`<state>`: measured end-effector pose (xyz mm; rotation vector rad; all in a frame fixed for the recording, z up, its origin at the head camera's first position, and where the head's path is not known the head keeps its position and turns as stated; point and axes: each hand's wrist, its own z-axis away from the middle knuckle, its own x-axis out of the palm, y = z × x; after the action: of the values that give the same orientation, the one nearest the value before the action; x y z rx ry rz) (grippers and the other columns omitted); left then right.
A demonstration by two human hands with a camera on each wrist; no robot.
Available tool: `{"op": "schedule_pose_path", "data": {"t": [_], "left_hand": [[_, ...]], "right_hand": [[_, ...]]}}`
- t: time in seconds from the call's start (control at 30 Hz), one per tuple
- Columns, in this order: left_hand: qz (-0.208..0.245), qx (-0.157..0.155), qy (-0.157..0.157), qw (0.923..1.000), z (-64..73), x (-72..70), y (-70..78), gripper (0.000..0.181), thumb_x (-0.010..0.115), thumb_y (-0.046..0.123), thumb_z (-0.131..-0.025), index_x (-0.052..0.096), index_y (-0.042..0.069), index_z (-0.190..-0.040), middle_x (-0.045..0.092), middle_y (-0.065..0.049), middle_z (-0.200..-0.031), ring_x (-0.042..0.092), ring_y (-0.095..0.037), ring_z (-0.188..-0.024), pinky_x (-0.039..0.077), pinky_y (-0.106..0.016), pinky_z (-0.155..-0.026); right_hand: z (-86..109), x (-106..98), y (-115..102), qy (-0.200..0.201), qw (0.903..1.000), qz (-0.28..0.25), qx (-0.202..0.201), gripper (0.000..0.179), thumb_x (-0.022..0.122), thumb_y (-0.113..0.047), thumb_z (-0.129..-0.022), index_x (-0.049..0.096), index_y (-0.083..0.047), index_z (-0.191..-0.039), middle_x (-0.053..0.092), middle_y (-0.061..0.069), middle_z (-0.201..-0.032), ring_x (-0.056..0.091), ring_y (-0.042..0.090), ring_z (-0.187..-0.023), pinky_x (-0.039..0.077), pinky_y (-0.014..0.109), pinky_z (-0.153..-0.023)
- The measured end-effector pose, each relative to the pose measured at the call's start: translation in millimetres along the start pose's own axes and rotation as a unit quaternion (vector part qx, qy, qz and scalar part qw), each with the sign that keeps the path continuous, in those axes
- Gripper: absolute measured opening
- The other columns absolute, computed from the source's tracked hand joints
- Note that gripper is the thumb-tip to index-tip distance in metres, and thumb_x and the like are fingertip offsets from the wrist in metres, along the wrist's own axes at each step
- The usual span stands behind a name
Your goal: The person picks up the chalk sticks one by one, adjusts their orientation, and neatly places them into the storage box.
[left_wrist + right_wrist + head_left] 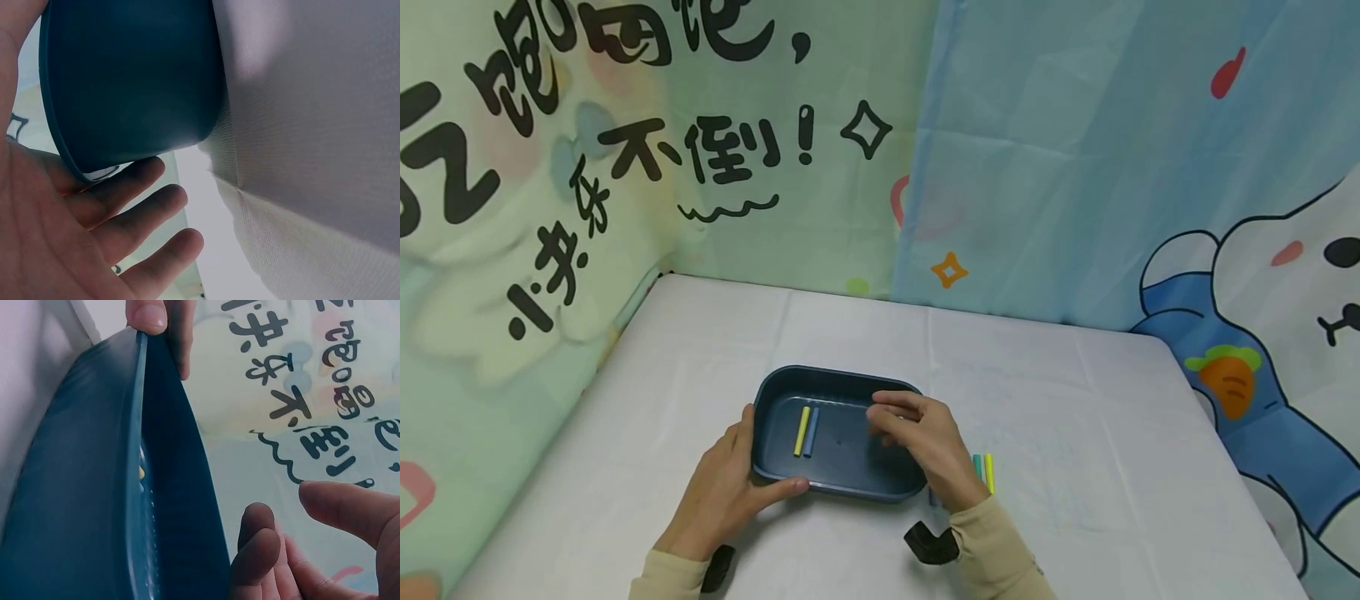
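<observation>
1. Tray: the dark blue tray point(865, 487) sits on the white-covered desk point(1112, 467), directly in front of the person, between the two hands.
2. Left hand point(722, 492): positioned at the tray's near left corner. Thumb rests on the near rim; the fingers lie along the left end. Grip state: spread, fingers roughly straight.
3. Right hand point(928, 433): positioned above the tray's right end. Grip state: fingers loosely bent, with a gap between thumb and fingertips.
4. Tray contents: a yellow stick point(802, 432) and a blue stick point(811, 432) lie side by side in the left half, nearer the left grip and well apart from the right.
5. Desk contents: a teal stick point(977, 467) and a second yellow stick point(989, 473) lie just beyond the right wrist, outside the tray; the forearm side partly covers them.
6. Left wrist view: shows the tray's outer wall and the spread fingers beside it, which the head view mostly hides.
7. Right wrist view: shows the tray nearly edge-on, with only a speck of yellow inside. The gap in the right grip is clearest here.
</observation>
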<state>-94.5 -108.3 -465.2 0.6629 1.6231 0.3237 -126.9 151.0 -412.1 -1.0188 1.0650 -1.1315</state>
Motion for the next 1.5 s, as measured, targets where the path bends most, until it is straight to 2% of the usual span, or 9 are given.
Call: {"op": "schedule_pose_path", "data": {"t": [0.27, 0.5, 0.87, 1.1, 1.27, 1.5], "left_hand": [[0.005, 0.004, 0.004, 1.0, 0.0, -0.1, -0.2, 0.124, 0.061, 0.078, -0.063, 0.014, 0.002, -0.148, 0.044, -0.018, -0.135, 0.049, -0.028, -0.116, 0.043, -0.043, -0.093], [0.006, 0.004, 0.004, 1.0, -0.6, -0.5, 0.5, 0.124, 0.061, 0.078, -0.062, 0.015, 0.002, -0.148, 0.045, -0.018, -0.135, 0.048, -0.028, -0.117, 0.043, -0.043, -0.093], [0.001, -0.003, 0.003, 1.0, -0.9, -1.0, 0.7, 0.124, 0.059, 0.08, -0.062, 0.016, 0.003, -0.149, 0.044, -0.018, -0.135, 0.048, -0.028, -0.118, 0.043, -0.044, -0.093], [0.004, -0.004, 0.001, 1.0, -0.8, -0.3, 0.0, 0.124, 0.06, 0.079, -0.062, 0.015, 0.003, -0.149, 0.044, -0.017, -0.136, 0.048, -0.028, -0.119, 0.042, -0.043, -0.094], [0.004, -0.004, 0.0, 1.0, -0.5, -0.2, -0.2, 0.124, 0.06, 0.079, -0.062, 0.015, 0.003, -0.149, 0.044, -0.017, -0.136, 0.048, -0.028, -0.119, 0.042, -0.043, -0.094], [0.003, -0.006, 0.0, 1.0, -0.6, -0.4, -0.1, 0.124, 0.059, 0.08, -0.062, 0.015, 0.003, -0.149, 0.044, -0.017, -0.136, 0.048, -0.027, -0.119, 0.042, -0.043, -0.094]], "right_hand": [[6.8, -18, 0, 0.002, 0.9999, -0.016, 0.005, 0.049, 0.072, -0.033, -0.081, 0.06, -0.009, -0.122, 0.062, 0.014, -0.114, 0.063, 0.025, -0.093, 0.05, 0.037, -0.082], [15.1, -37, 6, 0.031, 0.9995, 0.004, 0.007, 0.052, 0.072, -0.039, -0.08, 0.06, -0.01, -0.121, 0.063, 0.018, -0.111, 0.063, 0.026, -0.093, 0.05, 0.037, -0.081], [21.8, -60, 14, 0.079, 0.9965, 0.012, 0.027, 0.051, 0.073, -0.039, -0.079, 0.061, -0.011, -0.12, 0.063, 0.013, -0.11, 0.064, 0.025, -0.091, 0.05, 0.043, -0.083], [25.7, -69, 18, 0.097, 0.9939, 0.043, 0.032, 0.055, 0.073, -0.044, -0.077, 0.061, -0.011, -0.119, 0.063, 0.013, -0.112, 0.065, 0.021, -0.09, 0.051, 0.035, -0.08], [28.1, -78, 25, 0.108, 0.9914, 0.059, 0.046, 0.059, 0.073, -0.045, -0.077, 0.06, -0.008, -0.12, 0.063, 0.014, -0.112, 0.064, 0.02, -0.09, 0.051, 0.034, -0.081], [33.2, -88, 38, 0.128, 0.9872, 0.079, 0.053, 0.063, 0.072, -0.044, -0.078, 0.057, -0.003, -0.123, 0.063, 0.012, -0.108, 0.065, 0.018, -0.089, 0.053, 0.028, -0.073]]}}
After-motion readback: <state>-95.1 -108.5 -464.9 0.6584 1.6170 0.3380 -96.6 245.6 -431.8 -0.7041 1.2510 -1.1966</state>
